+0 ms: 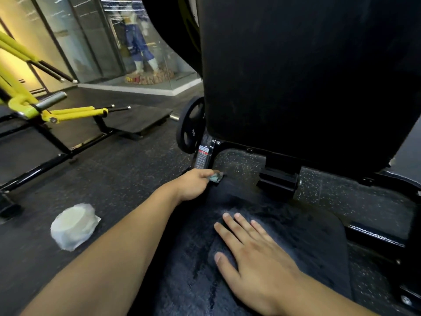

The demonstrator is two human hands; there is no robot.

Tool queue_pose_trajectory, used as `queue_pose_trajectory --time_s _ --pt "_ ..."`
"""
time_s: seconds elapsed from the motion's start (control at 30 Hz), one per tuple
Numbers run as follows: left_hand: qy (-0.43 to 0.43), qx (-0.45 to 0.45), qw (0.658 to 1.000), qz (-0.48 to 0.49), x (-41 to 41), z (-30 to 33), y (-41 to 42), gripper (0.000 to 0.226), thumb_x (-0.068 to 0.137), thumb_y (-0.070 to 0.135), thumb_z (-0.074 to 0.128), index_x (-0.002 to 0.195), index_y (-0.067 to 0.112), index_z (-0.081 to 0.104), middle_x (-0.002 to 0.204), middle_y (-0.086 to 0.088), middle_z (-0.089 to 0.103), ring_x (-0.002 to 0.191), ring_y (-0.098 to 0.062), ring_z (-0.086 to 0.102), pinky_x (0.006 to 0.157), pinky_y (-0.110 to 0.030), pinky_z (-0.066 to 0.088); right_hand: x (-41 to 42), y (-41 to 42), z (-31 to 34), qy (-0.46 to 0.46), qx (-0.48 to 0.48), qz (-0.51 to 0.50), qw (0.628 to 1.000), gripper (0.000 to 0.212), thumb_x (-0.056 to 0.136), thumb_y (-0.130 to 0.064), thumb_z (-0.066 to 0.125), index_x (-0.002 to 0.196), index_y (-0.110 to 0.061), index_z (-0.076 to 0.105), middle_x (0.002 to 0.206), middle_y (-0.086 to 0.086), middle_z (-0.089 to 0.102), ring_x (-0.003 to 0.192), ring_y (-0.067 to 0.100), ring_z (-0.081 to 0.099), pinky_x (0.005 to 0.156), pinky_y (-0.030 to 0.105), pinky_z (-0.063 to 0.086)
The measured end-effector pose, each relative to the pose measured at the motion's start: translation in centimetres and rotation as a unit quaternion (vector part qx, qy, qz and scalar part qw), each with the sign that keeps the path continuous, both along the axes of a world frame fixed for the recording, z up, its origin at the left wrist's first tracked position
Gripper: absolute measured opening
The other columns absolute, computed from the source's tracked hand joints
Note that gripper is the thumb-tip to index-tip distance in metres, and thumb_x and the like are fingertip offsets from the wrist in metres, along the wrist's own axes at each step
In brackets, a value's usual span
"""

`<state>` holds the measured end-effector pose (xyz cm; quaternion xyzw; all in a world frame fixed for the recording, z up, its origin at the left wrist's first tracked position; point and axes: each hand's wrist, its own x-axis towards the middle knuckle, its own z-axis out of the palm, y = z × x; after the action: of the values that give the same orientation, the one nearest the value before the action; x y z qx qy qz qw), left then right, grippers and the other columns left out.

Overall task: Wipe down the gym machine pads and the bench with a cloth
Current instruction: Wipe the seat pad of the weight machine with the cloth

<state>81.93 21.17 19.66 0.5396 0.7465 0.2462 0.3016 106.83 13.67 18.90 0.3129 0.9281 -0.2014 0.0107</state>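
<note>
Nearest you, your right hand (pixel 252 254) lies flat on the dark cloth (pixel 284 236), fingers straight and a little spread, pressing it down and pinching nothing. The cloth is spread over the seat pad (pixel 186 281), which shows bare along the cloth's left side. The pad's long axis runs from you toward the machine's upright back pad (pixel 307 76), and the cloth lies the same way, its far end pointing at the frame (pixel 239 151) under that back pad. Cloth and pad are both dark, so the line between them is hard to trace, and the pad's near end is cut off by the bottom edge.

Your left hand (pixel 196 183) reaches past the far left corner of the seat, fingers curled round a corner of the cloth where a small pale tag (pixel 216 178) shows. The fingertips are hidden behind the hand and the tag is too blurred to read.

On the floor (pixel 114 179) to your left, well apart from the seat, sits a white bag (pixel 74 226) wrapped round something pale and round. What that is cannot be made out.

A black weight plate (pixel 191 126) stands on edge just beside the back pad's left side, partly hidden by it. A red and white label (pixel 202 157) on the frame post is unreadable. A yellow machine (pixel 27 96) stands further left, cut off by the edge, and a figure (pixel 139 42) stands behind glass beyond.
</note>
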Motion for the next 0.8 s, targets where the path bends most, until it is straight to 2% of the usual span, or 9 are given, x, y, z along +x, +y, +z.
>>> queue_pose_trajectory --time_s 0.07,0.13,0.2,0.37,0.5,0.53,0.63,0.7,0.8 --pt "-0.024 -0.004 1.0 -0.003 -0.9 -0.4 -1.5 0.041 0.109 0.006 0.043 0.129 0.034 0.066 0.111 0.017 0.071 0.096 0.014 0.064 0.088 -0.004 0.048 -0.1 0.0 -0.1 0.0 0.002 0.001 1.0 0.066 0.105 -0.063 0.018 0.163 -0.042 -0.006 0.167 -0.02 -0.022 0.15 0.0 -0.03 0.125 0.03 -0.016" --pt "-0.021 -0.014 1.0 -0.012 -1.8 -1.0 -2.3 0.041 0.109 0.011 0.045 0.138 0.032 0.063 0.132 0.01 0.068 0.116 0.005 0.06 0.113 -0.021 0.042 -0.1 0.0 -0.2 0.006 0.002 -0.001 1.0 0.066 0.105 -0.063 0.019 0.163 -0.042 -0.005 0.168 -0.02 -0.021 0.15 0.0 -0.029 0.126 0.031 -0.015" --pt "0.003 -0.02 1.0 -0.013 -2.2 -1.3 -1.9 0.042 0.108 0.012 0.045 0.144 0.029 0.06 0.144 0.009 0.059 0.133 -0.004 0.051 0.122 -0.028 0.033 -0.1 0.1 -0.3 0.009 0.001 -0.002 1.0 0.066 0.105 -0.062 0.018 0.163 -0.041 -0.005 0.168 -0.019 -0.021 0.15 0.0 -0.029 0.126 0.031 -0.015" --pt "-0.027 -0.031 0.999 0.009 -1.7 -2.0 0.6 0.051 0.095 0.012 0.04 0.134 0.031 0.068 0.132 0.003 0.069 0.126 -0.015 0.063 0.115 -0.037 0.045 -0.1 0.2 -0.5 0.009 0.011 -0.002 1.0 0.067 0.104 -0.062 0.017 0.164 -0.039 -0.004 0.169 -0.017 -0.019 0.152 0.001 -0.027 0.125 0.031 -0.016" --pt "-0.011 -0.025 1.0 0.011 -0.7 -0.1 -1.7 0.049 0.101 0.004 0.041 0.128 0.032 0.07 0.124 0.009 0.069 0.119 -0.009 0.063 0.093 -0.005 0.045 -0.5 0.7 -0.4 0.003 0.014 0.001 1.0 0.067 0.104 -0.062 0.016 0.165 -0.037 -0.002 0.171 -0.015 -0.015 0.154 0.005 -0.023 0.126 0.034 -0.013" --pt "-0.002 -0.018 1.0 0.004 -0.9 0.1 -2.6 0.05 0.103 0.002 0.04 0.132 0.031 0.069 0.125 0.01 0.069 0.121 -0.008 0.062 0.094 -0.004 0.043 -0.6 0.8 -0.6 0.004 0.016 0.0 1.0 0.068 0.104 -0.062 0.016 0.165 -0.037 -0.001 0.171 -0.014 -0.014 0.155 0.005 -0.022 0.127 0.034 -0.013" --pt "0.035 -0.034 0.999 -0.019 -2.3 -0.2 -5.7 0.049 0.106 0.006 0.042 0.139 0.033 0.064 0.132 0.014 0.066 0.126 -0.005 0.059 0.114 -0.02 0.038 -0.6 0.8 -0.9 0.006 0.015 -0.001 1.0 0.068 0.104 -0.062 0.016 0.165 -0.036 0.0 0.172 -0.013 -0.012 0.155 0.006 -0.021 0.126 0.034 -0.013" --pt "0.034 -0.045 0.998 -0.012 -2.9 -0.2 -7.1 0.048 0.107 0.007 0.042 0.141 0.034 0.063 0.132 0.013 0.067 0.125 -0.006 0.06 0.117 -0.028 0.04 -0.6 0.7 -0.9 0.009 0.014 -0.002 1.0 0.068 0.105 -0.061 0.017 0.165 -0.035 0.001 0.172 -0.012 -0.012 0.156 0.007 -0.02 0.126 0.034 -0.014" --pt "0.038 -0.04 0.998 -0.003 -1.7 0.5 -6.2 0.049 0.107 0.005 0.039 0.141 0.03 0.062 0.132 0.009 0.066 0.125 -0.008 0.059 0.11 -0.019 0.04 -0.6 0.8 -0.8 0.012 0.011 -0.003 1.0 0.067 0.105 -0.06 0.017 0.165 -0.035 0.002 0.172 -0.012 -0.011 0.156 0.007 -0.02 0.126 0.035 -0.014"
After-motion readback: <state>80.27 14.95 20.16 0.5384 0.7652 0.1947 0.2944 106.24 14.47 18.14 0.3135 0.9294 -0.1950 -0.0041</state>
